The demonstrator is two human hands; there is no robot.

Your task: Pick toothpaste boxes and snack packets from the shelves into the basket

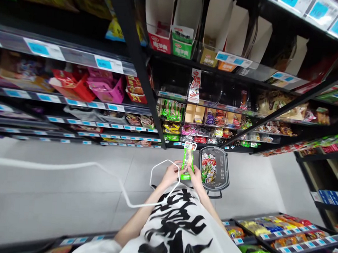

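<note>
A white wire-like piece (93, 165) cuts in from the left edge and ends in an angular loop, part of it crossing in front of the left hand. Below it, a shopper's white shirt (176, 227) with a bold black pattern fills the bottom of the view, bare forearms reaching forward on either side.

Where the forearms meet, the left hand (170, 174) and right hand (196, 177) grip a green-edged packet (188, 160) between them, fingers closed on its lower part from either side. The packet is held in front of the shirt, its printed top pointing toward the shelves, pale contents showing in the middle.

Just beside the right hand, a gray shopping basket (223, 167) sits on the light gray floor (95, 190), colorful snack packs (208, 168) heaped along its left side and its handle lowered toward the shopper. At lower right, a low display (291, 249) offers bagged goods behind blue-and-white price labels.

Across the floor, black shelving (131, 43) rises in tiers. A red box (71, 89) and a pink box (108, 89) stand side by side at left; in the center bay, a red-and-white packet (195, 86) stands out beneath a row of open cartons (182, 46).
</note>
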